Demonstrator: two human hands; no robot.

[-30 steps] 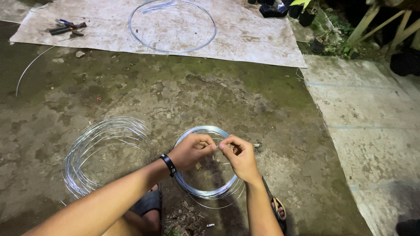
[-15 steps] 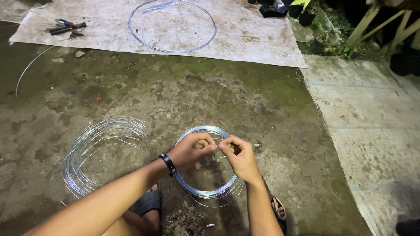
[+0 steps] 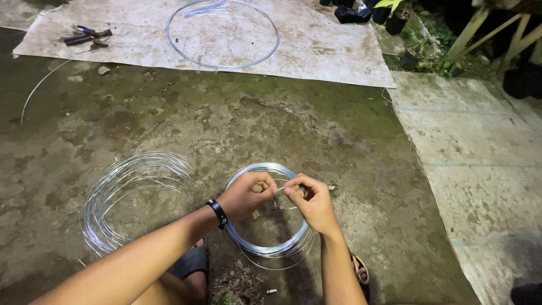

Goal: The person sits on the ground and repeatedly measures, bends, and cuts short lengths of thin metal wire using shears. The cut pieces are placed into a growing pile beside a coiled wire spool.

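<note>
Low in the frame, the left hand (image 3: pixel 245 195), black band at its wrist, is curled tight, fingers (image 3: pixel 264 183) pinched on a thin wire end (image 3: pixel 280 188); the right hand (image 3: pixel 311 202) meets it, fingertips nipping the same strand. Both hover over the small wire coil (image 3: pixel 271 247) lying on the mossy concrete floor (image 3: pixel 293 124), lower centre. Just left of it sprawls a looser wire coil (image 3: pixel 121 197). Further up, a pale sheet (image 3: pixel 316 45) carries a big wire hoop (image 3: pixel 222 34) at top centre, and pliers (image 3: pixel 86 36) sit upper left.
</note>
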